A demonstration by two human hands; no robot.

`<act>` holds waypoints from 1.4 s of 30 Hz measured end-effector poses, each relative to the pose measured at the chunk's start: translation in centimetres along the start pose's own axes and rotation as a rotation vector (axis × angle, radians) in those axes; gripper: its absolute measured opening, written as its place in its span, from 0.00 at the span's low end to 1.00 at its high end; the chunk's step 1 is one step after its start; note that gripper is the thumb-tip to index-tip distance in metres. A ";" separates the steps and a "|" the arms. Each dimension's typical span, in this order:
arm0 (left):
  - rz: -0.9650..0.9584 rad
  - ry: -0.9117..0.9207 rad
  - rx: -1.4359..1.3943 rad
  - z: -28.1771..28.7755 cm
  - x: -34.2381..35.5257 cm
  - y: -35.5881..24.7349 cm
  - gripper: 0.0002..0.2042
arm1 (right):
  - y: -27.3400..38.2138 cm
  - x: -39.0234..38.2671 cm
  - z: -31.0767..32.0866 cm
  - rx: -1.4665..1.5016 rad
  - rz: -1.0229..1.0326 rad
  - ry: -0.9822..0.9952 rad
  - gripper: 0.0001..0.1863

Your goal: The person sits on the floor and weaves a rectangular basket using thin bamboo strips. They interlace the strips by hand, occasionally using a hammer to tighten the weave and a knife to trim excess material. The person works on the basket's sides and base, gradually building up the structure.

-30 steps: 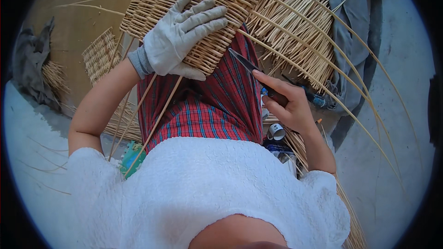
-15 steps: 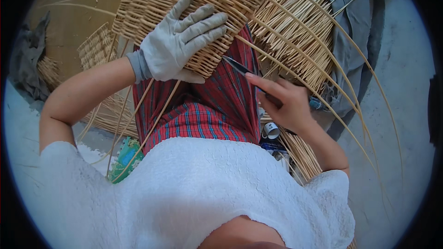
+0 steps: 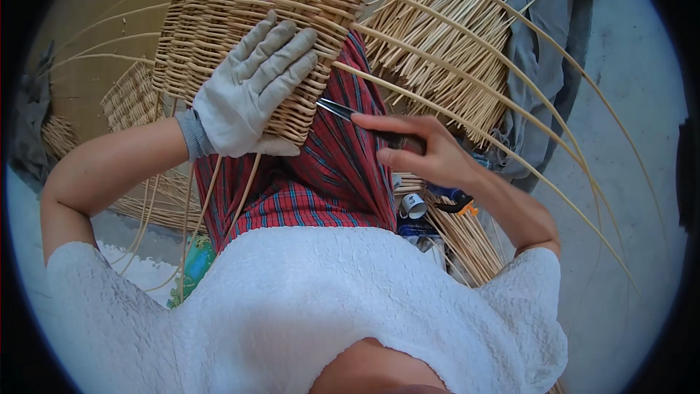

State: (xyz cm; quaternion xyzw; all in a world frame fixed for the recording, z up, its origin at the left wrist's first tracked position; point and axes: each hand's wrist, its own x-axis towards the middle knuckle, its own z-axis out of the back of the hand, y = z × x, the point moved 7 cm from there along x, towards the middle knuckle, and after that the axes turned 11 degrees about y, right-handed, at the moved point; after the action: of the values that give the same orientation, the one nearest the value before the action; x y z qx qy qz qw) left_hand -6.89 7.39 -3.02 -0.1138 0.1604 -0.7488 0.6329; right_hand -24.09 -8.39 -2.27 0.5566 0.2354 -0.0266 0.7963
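Note:
A woven wicker panel (image 3: 219, 25) lies over my lap, with long loose canes sticking out from its sides. My left hand (image 3: 255, 87), in a pale grey glove, rests flat on the panel's near part with its fingers stretched and a little apart. My right hand (image 3: 423, 147) is bare and wraps round the dark handle of a pointed knife (image 3: 339, 109). The forefinger lies along the handle. The metal tip points left and meets the panel's right edge near its lower corner; whether it enters the weave I cannot tell.
A thick bundle of cut canes (image 3: 437, 51) lies at the far right on grey cloth (image 3: 536, 66). Long canes (image 3: 474, 76) arch across the right side. A smaller woven piece (image 3: 131, 98) stands at left. By my right forearm are a white cup-like thing (image 3: 413, 206) and orange-handled pliers (image 3: 463, 208).
The panel and both hands sit further left in the picture, as the background also shifts left. The knife has moved left and its tip has come closer to the panel's edge.

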 end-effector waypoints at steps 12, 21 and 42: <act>-0.052 -0.001 0.031 1.4 0.5 -0.8 0.57 | -2.0 0.4 -4.5 1.027 0.013 0.336 0.36; -0.014 0.033 0.178 -0.3 -0.7 -0.5 0.60 | -22.3 0.8 -12.5 1.428 -0.028 -0.309 0.25; 0.003 -0.005 0.123 -0.3 -1.1 -0.8 0.59 | -21.9 -12.9 -8.0 1.259 0.182 -0.840 0.15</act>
State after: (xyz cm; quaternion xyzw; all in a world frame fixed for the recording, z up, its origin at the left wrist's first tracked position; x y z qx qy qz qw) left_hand -7.50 8.60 -2.93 -0.0766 0.1127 -0.7561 0.6401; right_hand -44.92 -12.32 -18.37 0.8660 -0.1935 -0.2997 0.3505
